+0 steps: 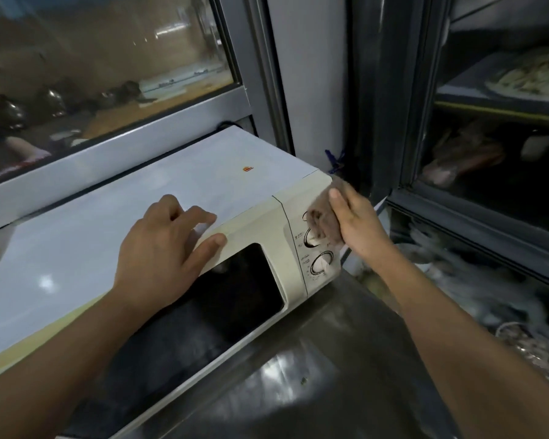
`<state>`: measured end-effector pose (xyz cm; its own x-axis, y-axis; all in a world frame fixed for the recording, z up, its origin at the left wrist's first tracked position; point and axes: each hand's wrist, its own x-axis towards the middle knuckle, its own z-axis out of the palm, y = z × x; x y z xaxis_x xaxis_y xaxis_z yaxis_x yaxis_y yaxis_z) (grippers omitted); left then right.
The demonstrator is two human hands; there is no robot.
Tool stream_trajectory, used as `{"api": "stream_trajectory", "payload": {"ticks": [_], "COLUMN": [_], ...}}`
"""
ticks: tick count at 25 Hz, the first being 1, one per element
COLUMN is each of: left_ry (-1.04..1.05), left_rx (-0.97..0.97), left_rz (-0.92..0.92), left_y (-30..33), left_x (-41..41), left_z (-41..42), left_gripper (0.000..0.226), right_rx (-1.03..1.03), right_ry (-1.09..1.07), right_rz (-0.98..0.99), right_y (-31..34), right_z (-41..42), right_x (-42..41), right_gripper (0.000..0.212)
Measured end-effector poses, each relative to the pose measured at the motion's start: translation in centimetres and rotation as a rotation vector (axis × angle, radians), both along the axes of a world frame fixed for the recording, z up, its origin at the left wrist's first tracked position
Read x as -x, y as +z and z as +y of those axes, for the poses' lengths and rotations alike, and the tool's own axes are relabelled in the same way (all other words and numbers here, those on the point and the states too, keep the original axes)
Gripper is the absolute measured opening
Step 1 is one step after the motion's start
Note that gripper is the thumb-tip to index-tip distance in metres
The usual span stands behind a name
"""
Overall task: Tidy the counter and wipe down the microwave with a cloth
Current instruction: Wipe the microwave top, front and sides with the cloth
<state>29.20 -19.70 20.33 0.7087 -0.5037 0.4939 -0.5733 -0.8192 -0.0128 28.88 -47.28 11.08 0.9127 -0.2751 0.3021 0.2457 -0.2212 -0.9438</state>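
Observation:
A cream-white microwave (133, 198) with a dark door window and two round knobs on its right panel stands on a steel counter (298, 384). My left hand (162, 248) lies flat on the microwave's front top edge above the door, fingers spread, holding nothing. My right hand (358, 226) grips a brown cloth (325, 217) and presses it against the control panel at the upper knob. The lower knob (321, 263) shows below the cloth.
A glass window with a grey frame (140, 144) runs behind the microwave. To the right stands a glass-door cabinet (488, 185) with food on its shelves. Bowls and bagged items (520, 340) sit low at the right. A small speck (304, 380) lies on the counter.

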Motion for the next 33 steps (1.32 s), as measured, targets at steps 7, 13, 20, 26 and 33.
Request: {"api": "stream_trajectory", "payload": {"ticks": [7, 13, 20, 26, 33], "left_ry": [0.016, 0.018, -0.009, -0.006, 0.008], "left_rx": [0.03, 0.063, 0.073, 0.08, 0.064], "left_rz": [-0.045, -0.027, -0.055, -0.052, -0.02], "left_y": [-0.5, -0.4, -0.7, -0.6, -0.4], "left_x": [-0.4, -0.1, -0.6, -0.5, -0.5], "left_z": [0.1, 0.0, 0.2, 0.1, 0.1], "left_gripper": [0.041, 0.041, 0.044, 0.048, 0.052], "right_rx": [-0.171, -0.001, -0.065, -0.009, -0.221], "right_ry": [0.055, -0.064, -0.006, -0.027, -0.077], "right_rz": [0.109, 0.101, -0.01, 0.223, 0.052], "right_y": [-8.0, -9.8, -9.7, -14.8, -12.1], "right_z": [-0.3, 0.3, 0.3, 0.1, 1.6], "right_x": [0.8, 1.0, 0.0, 1.6, 0.4], "right_gripper": [0.023, 0.019, 0.016, 0.017, 0.02]}}
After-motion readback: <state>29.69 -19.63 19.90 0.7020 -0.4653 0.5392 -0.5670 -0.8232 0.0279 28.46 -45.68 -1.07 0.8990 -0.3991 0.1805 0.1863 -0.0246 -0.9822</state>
